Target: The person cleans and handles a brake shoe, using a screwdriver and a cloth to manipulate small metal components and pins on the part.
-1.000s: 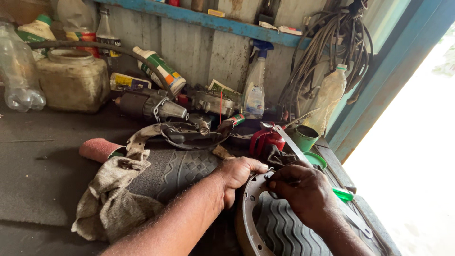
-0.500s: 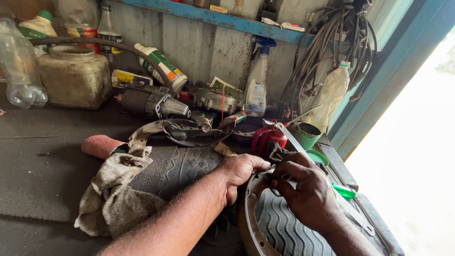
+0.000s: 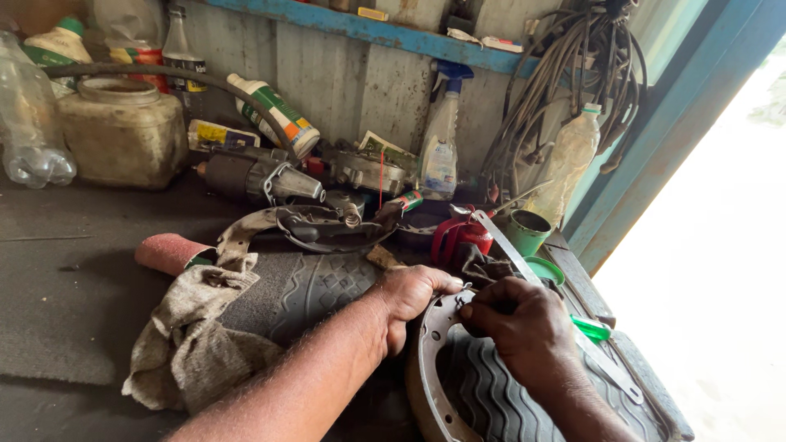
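My left hand [image 3: 413, 296] lies on the upper edge of a curved, rusty metal plate with holes [image 3: 427, 348], fingers curled over its rim. My right hand [image 3: 526, 323] is just to the right, thumb and fingers pinched on a small metal clip [image 3: 463, 306] at the same rim. The plate sits around a ribbed black rubber piece [image 3: 491, 393]. A long flat metal strip [image 3: 610, 368] passes under my right hand, and a green-handled tool [image 3: 591, 328] pokes out beside it. Under my left forearm lie a black tyre section [image 3: 315, 286] and a grey rag [image 3: 196, 344].
At the back of the dark bench stand a spray bottle [image 3: 440, 155], a clear plastic bottle [image 3: 569, 164], a green cup [image 3: 524, 232], a red oil can [image 3: 458, 237], a grimy jar [image 3: 123, 139] and a motor part [image 3: 258, 176]. Cables [image 3: 589, 74] hang on the wall. A reddish sandpaper roll [image 3: 168, 252] lies left.
My right hand's fingertips have drawn in closer to my left hand at the plate's rim. My left hand stays on the plate.
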